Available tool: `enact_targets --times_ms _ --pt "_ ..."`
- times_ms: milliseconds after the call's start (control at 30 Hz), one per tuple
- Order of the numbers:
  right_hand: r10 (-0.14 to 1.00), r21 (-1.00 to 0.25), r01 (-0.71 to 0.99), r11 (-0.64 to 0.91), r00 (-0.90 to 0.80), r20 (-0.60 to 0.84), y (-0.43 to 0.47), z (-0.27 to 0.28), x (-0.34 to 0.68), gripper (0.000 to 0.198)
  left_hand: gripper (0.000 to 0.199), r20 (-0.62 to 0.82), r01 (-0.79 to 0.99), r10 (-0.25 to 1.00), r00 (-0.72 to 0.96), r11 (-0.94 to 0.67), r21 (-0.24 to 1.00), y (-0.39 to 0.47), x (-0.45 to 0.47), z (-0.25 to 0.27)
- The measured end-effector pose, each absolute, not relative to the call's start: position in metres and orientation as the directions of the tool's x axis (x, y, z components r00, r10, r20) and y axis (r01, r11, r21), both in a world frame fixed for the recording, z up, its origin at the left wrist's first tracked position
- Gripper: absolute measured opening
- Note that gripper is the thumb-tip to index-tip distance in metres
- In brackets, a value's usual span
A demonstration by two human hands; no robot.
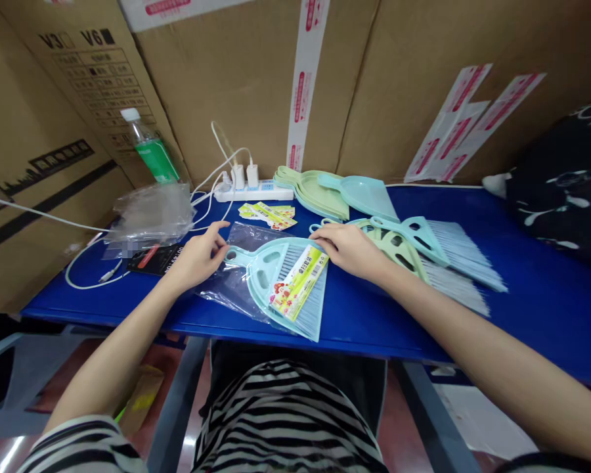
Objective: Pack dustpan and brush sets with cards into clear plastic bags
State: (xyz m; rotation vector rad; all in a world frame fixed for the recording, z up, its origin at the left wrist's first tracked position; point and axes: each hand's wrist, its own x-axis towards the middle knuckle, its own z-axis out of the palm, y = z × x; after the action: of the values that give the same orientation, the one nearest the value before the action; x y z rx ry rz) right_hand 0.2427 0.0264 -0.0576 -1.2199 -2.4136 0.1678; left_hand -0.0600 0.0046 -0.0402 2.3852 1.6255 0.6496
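There are two hands (203, 256) (350, 248), one labelled dustpan (263, 279), one bottle (156, 157) and one power strip (261, 192).

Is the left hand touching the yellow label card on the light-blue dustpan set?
Apart. The head view shows part of the dustpan set plainly between the left hand and the label card.
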Motion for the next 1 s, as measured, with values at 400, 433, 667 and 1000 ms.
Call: enact_targets --times_ms 400,433,667,1000 --pt "0.785 -0.387 0.683 0.619 -0.537 0.309 0.024 -0.05 0.254 0.035 0.032 0.147 0.723 0.946 0.289 -0.316 0.615 0.006 -0.061 -0.042" --pt "0.789 -0.405 0.677 0.615 -0.535 0.303 0.024 -0.049 0.255 0.035 0.032 0.148 0.725 0.949 0.278 -0.308 0.615 0.006 -0.06 -0.042" --pt "0.84 -0.698 0.513 0.5 -0.484 0.246 0.024 -0.044 0.258 0.028 0.031 0.156 0.736 0.958 0.242 -0.286 0.614 0.006 -0.062 -0.041" --pt "0.965 -0.96 -0.174 -0.218 -0.188 -0.184 0.018 -0.049 0.241 0.015 0.025 0.159 0.736 0.966 0.204 -0.258 0.626 0.01 -0.065 -0.042"
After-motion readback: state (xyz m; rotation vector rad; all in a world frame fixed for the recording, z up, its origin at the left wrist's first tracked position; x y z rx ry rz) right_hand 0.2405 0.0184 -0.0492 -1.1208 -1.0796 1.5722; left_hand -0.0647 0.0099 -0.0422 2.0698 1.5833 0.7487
